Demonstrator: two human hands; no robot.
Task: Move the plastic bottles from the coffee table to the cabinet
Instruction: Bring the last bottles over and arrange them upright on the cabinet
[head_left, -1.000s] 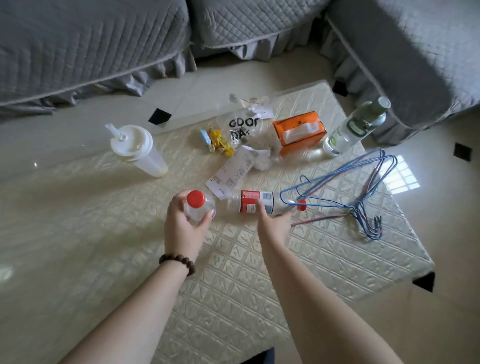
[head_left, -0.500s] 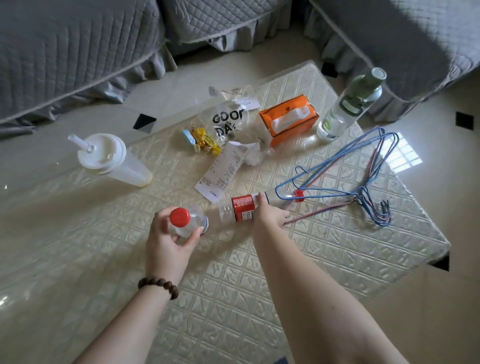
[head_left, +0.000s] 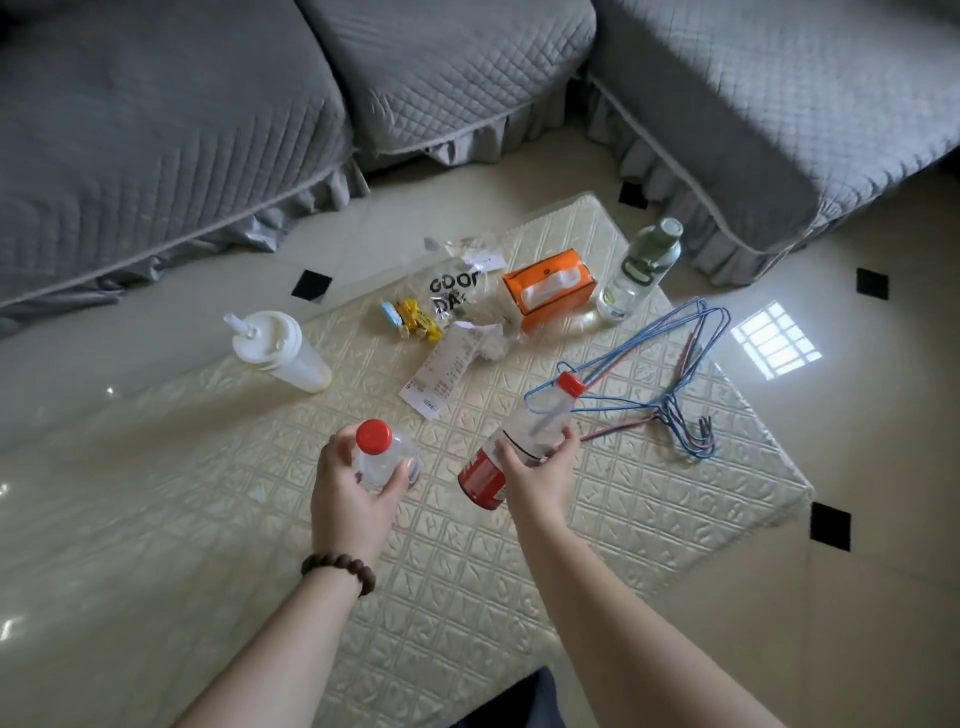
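My left hand (head_left: 349, 499) grips a clear plastic bottle with a red cap (head_left: 383, 457), held upright above the coffee table (head_left: 208, 519). A second clear bottle with a red label and red cap (head_left: 524, 441) is in my right hand (head_left: 540, 475), lifted off the table and tilted, cap pointing up and to the right. A third bottle with a green lid (head_left: 636, 273) stands at the table's far right edge. The cabinet is not in view.
On the table lie several wire hangers (head_left: 660, 379), an orange tissue box (head_left: 548, 286), a clear "GOOD DAY" bag (head_left: 457, 296), sweets (head_left: 410, 319), a receipt (head_left: 441, 374) and a white lidded cup with a straw (head_left: 275, 348). Grey sofas (head_left: 156, 130) ring the far side.
My right hand has picked the labelled bottle up from lying flat on the table and tilted it cap-up. My left hand has raised its bottle slightly.
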